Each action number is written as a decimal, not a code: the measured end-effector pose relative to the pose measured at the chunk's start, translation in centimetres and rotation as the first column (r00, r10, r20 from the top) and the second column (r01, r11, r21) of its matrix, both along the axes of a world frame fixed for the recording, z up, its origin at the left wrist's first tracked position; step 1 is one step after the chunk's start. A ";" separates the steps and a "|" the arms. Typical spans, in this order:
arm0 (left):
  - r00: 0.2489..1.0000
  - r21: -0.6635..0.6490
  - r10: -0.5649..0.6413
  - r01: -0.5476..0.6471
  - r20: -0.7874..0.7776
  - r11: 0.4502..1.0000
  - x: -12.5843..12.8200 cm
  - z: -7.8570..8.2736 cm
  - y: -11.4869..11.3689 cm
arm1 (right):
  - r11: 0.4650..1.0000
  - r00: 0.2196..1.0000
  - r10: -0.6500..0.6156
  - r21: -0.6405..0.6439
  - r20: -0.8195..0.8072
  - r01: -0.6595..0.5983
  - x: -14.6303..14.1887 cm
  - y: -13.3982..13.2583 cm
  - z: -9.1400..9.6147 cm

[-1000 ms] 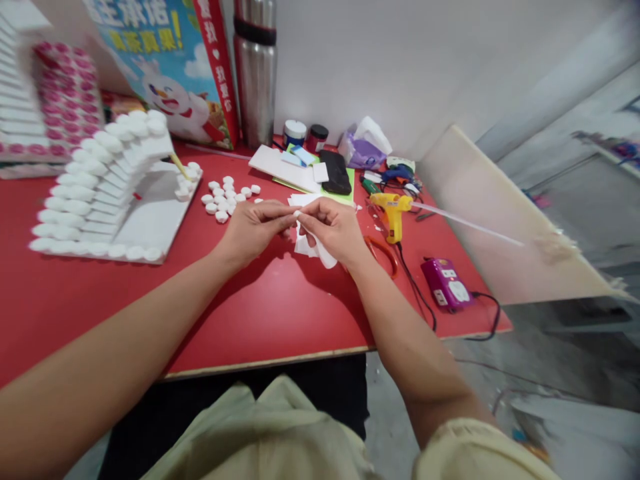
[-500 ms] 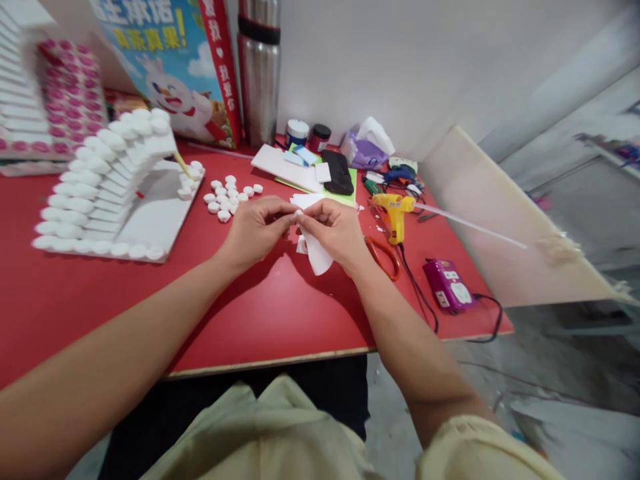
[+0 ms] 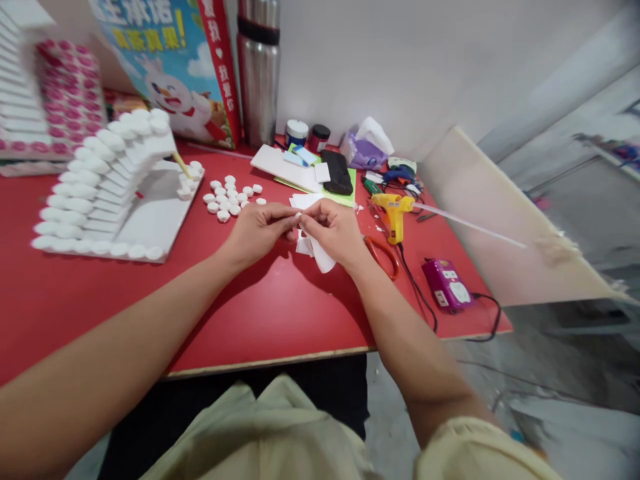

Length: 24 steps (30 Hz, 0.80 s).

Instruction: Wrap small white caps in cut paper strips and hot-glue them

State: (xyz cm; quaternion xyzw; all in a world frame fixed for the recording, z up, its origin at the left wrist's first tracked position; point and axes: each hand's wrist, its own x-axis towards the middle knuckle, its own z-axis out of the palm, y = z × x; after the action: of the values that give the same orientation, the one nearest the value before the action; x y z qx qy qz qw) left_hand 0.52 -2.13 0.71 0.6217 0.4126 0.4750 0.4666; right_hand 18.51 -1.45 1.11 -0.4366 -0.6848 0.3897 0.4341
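Left hand [image 3: 254,230] slightly lower, white piece [image 3: 299,215] pinched between fingers [image 3: 281,224]

paper [image 3: 324,259]: white | table [image 3: 280,313]: red | glue gun [image 3: 395,217]: yellow | thermos [image 3: 259,87]: silver, black band

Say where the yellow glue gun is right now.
In the head view, the yellow glue gun is on the red table, to the right of the right hand, just beyond the orange handle and left of the purple socket box.

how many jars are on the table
2: the white-lidded jar right of the flask, and the dark-lidded jar just right of it. Others could be hidden behind things.
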 end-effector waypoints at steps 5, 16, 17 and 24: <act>0.996 0.118 0.062 -0.054 -0.065 0.991 0.1 0.0 0.0 | 0.965 0.978 -0.027 -0.262 -0.208 -0.029 0.0 -0.2 0.9; 0.992 0.146 0.125 -0.120 -0.028 0.982 0.1 0.0 0.0 | 0.957 0.995 0.000 -0.288 -0.101 -0.029 -0.2 -0.4 1.1; 0.991 0.130 0.133 -0.130 -0.016 0.983 0.1 0.0 0.0 | 0.978 0.999 -0.023 -0.207 -0.034 0.015 -0.4 -0.6 0.9; 0.990 0.094 0.137 -0.140 0.035 0.986 0.1 -0.4 0.4 | 0.987 0.996 -0.049 -0.149 0.070 0.059 -0.3 -0.8 1.3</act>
State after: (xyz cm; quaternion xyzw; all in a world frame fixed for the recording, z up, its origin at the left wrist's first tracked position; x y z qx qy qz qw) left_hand 0.65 -1.77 0.33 0.6064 0.4249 0.5343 0.4077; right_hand 18.19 -2.28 2.38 -0.4994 -0.6551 0.4139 0.3874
